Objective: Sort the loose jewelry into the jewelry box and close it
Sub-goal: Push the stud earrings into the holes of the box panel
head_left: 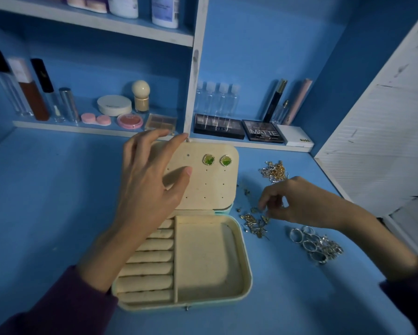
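Nearest you, the jewelry box [248, 262] lies open on the blue surface [46, 201]. Its ring rolls [150, 257] and the square compartment [208, 257] beside them are both bare, so nearly all the sorting is ahead of you. To the right, well apart from the box, the silver rings [314, 245] sit in a loose heap. A sleeve dragged across them would send them rolling toward the surface's edge.

Your right hand [297, 201] is bunched down into the small earrings [254, 222] just beside the box's right wall, fingertips pinched narrow. It seems to have one piece, though that piece is too small to make out. The studs there are tangled, with posts sticking out. Lift quickly and a neighbour may come up snagged, then drop somewhere between heap and box.

Your left hand [145, 184] is spread wide and holds nothing, over the left part of the lid panel [215, 189]. Lean on it and the lid could shift just as you try to find a hole. The two green stud earrings [208, 159] already sit in the panel's top row, so a careless brush could knock them loose.

Farther right, the chains [274, 171] lie knotted, gold with silver; pulling one end will tighten the knot. The light is dim, so small pieces are easy to lose.
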{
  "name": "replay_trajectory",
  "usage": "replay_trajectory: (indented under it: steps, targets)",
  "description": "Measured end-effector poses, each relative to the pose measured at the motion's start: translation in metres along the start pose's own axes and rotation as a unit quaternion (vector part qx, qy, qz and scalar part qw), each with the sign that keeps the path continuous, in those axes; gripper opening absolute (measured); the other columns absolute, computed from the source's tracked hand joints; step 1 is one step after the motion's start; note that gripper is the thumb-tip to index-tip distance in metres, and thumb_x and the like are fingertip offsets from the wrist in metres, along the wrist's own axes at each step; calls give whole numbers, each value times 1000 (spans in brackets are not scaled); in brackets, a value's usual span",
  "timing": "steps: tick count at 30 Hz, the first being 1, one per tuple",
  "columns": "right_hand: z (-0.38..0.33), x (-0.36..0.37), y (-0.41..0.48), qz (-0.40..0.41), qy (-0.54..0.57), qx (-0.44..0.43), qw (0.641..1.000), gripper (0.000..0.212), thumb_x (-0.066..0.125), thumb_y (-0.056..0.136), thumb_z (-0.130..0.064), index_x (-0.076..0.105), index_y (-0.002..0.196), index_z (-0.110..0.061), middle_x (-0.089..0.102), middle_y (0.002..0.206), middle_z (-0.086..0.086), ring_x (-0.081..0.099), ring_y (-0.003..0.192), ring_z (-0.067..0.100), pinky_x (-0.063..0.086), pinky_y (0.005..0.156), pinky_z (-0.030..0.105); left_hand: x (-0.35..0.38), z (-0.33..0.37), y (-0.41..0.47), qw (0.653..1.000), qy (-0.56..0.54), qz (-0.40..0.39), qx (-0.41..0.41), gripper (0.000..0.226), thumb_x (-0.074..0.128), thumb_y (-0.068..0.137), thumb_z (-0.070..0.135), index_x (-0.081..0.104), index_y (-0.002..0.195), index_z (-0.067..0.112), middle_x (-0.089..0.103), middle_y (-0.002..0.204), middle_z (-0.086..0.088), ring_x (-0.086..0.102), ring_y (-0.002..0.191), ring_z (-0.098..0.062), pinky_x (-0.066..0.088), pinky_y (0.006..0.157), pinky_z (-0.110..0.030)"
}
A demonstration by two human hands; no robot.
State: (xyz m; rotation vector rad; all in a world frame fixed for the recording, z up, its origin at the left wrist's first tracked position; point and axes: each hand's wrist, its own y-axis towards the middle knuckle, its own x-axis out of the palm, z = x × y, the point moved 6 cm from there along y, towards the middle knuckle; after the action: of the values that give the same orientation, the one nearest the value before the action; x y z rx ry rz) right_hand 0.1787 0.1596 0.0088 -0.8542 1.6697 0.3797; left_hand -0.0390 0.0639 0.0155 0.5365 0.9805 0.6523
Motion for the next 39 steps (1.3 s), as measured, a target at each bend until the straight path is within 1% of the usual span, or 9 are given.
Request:
replay_trajectory:
  steps: [2, 5, 15, 21, 25, 28, 32, 35, 39]
  targets:
    - [2, 2, -1, -7, 1, 4, 1000, 18, 65, 79, -11, 71, 85, -27, 68, 74, -13, 62, 71, 0, 53, 76, 29, 0, -1, 0, 1000, 2, -2, -3, 53, 51, 84, 41, 55, 132, 19, 47, 130, -9, 32, 122, -24, 18, 103, -19]
    - [2, 3, -1, -6, 8, 2, 1000, 15, 65, 80, -12, 72, 84, -25, 70, 74, -15, 63, 72, -1, 54, 76, 30, 1, -1, 0, 1000, 3, -6, -5, 53, 50, 84, 41, 54, 133, 20, 47, 130, -9, 31, 122, -24, 18, 102, -19]
    - [3, 6, -3, -28, -1, 10, 1000, 10, 69, 81, -16, 76, 84, -23, 66, 72, -20, 61, 69, -6, 49, 72, 14, 2, -1, 0, 1000, 1, -13, -14, 55, 47, 84, 44, 53, 134, 21, 47, 131, -9, 31, 123, -25, 22, 102, -26]
    - [1, -8, -2, 66, 73, 16, 995, 11, 70, 80, -7, 72, 74, -17, 68, 70, -13, 61, 68, -4, 44, 65, 7, 1, -1, 0, 1000, 3, -12, -8, 54, 49, 84, 43, 54, 133, 20, 47, 130, -9, 32, 121, -25, 19, 102, -20]
    - [-8, -18, -5, 96, 336, 39, 936, 6, 65, 83, 0, 65, 77, -3, 73, 83, 9, 68, 76, 23, 55, 69, 30, 1, -1, 0, 1000, 4, -11, -8, 54, 49, 84, 42, 54, 132, 20, 48, 130, -9, 32, 120, -23, 18, 101, -18]
    - [-22, -15, -6, 81, 518, 39, 851, 6, 62, 79, 1, 66, 81, 5, 69, 82, 18, 61, 65, 21, 51, 59, 24, 1, 0, 0, 1000, 3, -10, -5, 53, 50, 84, 40, 54, 132, 20, 48, 130, -9, 32, 120, -23, 19, 101, -19]
    - [-37, -5, -3, 63, 632, 42, 771, 19, 62, 69, -5, 74, 82, 2, 69, 72, 11, 59, 60, 12, 51, 60, 17, 1, -1, 0, 1000, 1, -9, -11, 52, 51, 84, 40, 54, 133, 22, 47, 130, -7, 32, 121, -23, 22, 101, -22]
    - [-48, 3, -2, 46, 660, 39, 749, 26, 62, 63, 4, 73, 86, 0, 70, 72, 8, 64, 63, 10, 51, 63, 15, 1, -1, 0, 1000, -3, -8, -10, 52, 51, 83, 39, 54, 132, 22, 48, 128, -7, 33, 121, -23, 21, 101, -21]
    - [-59, 9, 1, 50, 638, 35, 767, 30, 65, 56, 5, 74, 84, -2, 71, 74, 10, 66, 64, 13, 52, 66, 15, 1, -1, 0, 1000, -5, -7, -11, 51, 50, 83, 38, 55, 132, 21, 49, 128, -8, 34, 121, -24, 24, 103, -25]
